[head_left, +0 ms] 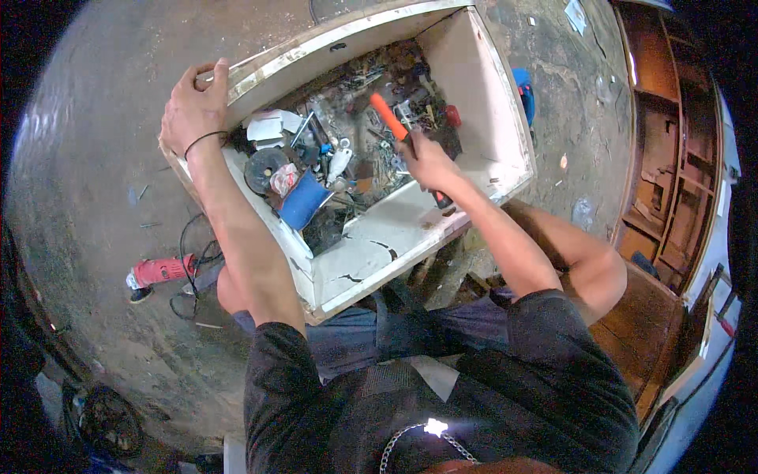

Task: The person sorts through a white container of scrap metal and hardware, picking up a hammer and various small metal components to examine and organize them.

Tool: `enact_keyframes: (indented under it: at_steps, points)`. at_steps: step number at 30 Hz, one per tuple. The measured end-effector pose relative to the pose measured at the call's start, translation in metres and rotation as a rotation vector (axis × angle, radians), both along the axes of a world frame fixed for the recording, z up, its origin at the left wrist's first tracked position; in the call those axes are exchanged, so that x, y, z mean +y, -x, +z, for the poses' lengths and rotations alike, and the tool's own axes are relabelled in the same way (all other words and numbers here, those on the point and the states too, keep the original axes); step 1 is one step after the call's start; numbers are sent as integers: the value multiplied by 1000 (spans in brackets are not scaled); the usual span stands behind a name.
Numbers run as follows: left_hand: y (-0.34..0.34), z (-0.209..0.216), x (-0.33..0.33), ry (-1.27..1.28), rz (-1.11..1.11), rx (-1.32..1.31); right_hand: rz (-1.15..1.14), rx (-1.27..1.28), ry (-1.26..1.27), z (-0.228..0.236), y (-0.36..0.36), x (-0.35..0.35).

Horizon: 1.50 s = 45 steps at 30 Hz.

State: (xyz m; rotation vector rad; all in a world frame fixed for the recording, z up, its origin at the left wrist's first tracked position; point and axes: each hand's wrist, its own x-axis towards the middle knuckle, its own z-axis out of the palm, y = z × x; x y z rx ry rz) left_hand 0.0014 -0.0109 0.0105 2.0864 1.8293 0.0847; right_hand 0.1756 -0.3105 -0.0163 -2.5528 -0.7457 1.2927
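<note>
Gripping orange-and-black tool (389, 117) midway with right hand (427, 163); likely stiff, fairly light, best held there. Clasping white-sided wooden box (480, 87) at far-left corner with left hand (193, 109).

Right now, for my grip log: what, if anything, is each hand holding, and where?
The right hand holds an orange-and-black tool around its middle. The left hand is on the white box's left corner; gripping or resting is unclear.

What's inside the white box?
A blue spool, a dark disc, white paper, a red piece and jumbled small parts. The right hand holds an orange tool over them. Whatever lies beneath is covered.
</note>
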Motion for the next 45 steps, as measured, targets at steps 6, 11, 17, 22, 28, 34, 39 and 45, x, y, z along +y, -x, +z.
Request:
enact_keyframes:
  at_steps: [6,11,17,22,28,34,39,45]
  points:
    - [1,-2,1,-30,-21,3,-62,-250,-181,-13,-15,-6]
    - [5,-2,3,5,-30,-24,-223,-259,-139,-36,-43,13]
    - [1,-1,-1,-19,-25,-40,-42,-122,-125,-53,14,-3]
    - [6,-5,1,-10,-39,-65,-165,98,-93,-4,26,-7]
    - [4,-2,-1,-17,-29,-49,-266,-186,-305,-50,-35,-8]
    - [0,-3,1,-9,-34,-56,-342,-185,-292,-101,-29,13]
    - [5,-4,1,-35,-43,-54,-129,-14,-125,-61,9,7]
    - [6,-6,0,-50,-55,-54,-258,33,-143,-14,-1,-4]
